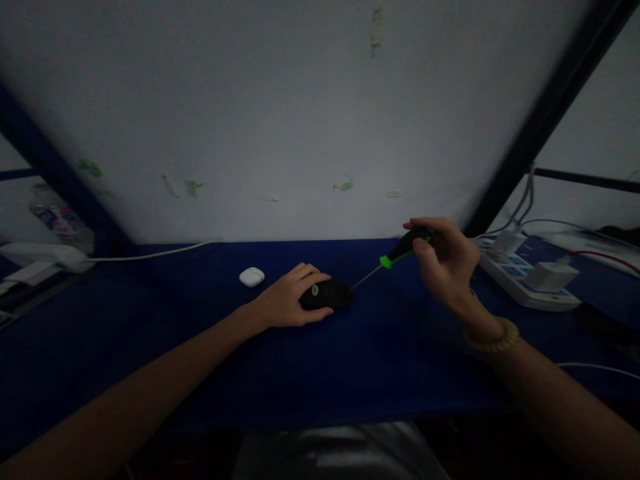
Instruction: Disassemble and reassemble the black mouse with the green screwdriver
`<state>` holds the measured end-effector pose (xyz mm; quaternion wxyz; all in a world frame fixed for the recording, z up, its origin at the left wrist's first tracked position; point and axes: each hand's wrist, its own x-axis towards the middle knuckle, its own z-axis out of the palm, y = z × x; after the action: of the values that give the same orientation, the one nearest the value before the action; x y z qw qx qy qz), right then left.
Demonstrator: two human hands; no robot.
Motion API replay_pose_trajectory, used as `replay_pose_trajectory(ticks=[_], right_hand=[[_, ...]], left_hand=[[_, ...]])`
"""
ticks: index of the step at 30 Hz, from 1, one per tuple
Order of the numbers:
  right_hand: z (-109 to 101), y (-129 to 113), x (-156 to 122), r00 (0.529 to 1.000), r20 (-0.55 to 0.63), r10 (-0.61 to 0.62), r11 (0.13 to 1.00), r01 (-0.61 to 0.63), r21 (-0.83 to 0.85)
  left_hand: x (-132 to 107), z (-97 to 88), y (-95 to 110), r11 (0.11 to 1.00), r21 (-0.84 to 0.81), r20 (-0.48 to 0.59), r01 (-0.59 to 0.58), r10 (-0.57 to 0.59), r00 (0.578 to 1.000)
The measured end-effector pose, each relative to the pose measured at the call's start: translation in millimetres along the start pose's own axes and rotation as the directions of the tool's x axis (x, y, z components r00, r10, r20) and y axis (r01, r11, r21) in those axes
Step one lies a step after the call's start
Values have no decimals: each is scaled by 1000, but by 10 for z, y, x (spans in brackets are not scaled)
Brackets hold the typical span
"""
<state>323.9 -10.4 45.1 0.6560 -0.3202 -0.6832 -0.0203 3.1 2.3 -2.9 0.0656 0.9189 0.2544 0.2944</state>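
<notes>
Well, what is at the far left of the blue bench [400, 373]?

A clear plastic bottle [59, 217] sits back there, near a white power block [45, 254]. A white cord [150, 254] runs from the block along the back of the bench.

What comes next?

A small white earbud case [251, 277]. It sits by itself, just past the left hand [285, 300].

Why is that hand so low?

It lies on top of a black computer mouse [325, 294]. The grip is wide and curved over the mouse, and the fingers wrap down its sides. I think it presses there so the mouse will not slide.

And why is the right hand [445, 263] up in the air?

Its grip is narrow. The fingers pinch the black and green handle of a screwdriver [403, 248], so the thin metal shaft [365, 278] can point down at the front of the mouse. The tip is right by the mouse, but I cannot tell if they touch.

What is past that?

A pale band [493, 337] on the right wrist, then a white power strip [520, 277] with a white plug [553, 277] in it.
</notes>
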Motion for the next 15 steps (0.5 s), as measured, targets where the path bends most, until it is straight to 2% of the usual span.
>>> replay_pose_trajectory(ticks=[8, 15], right_hand=[[-14, -70, 15, 997, 5, -72, 996, 72, -43], [-24, -136, -30, 997, 45, -64, 991, 58, 117]], left_hand=[[-3, -2, 1, 1000, 8, -1, -12, 12, 1000], [-9, -8, 12, 1000, 17, -15, -11, 11, 1000]])
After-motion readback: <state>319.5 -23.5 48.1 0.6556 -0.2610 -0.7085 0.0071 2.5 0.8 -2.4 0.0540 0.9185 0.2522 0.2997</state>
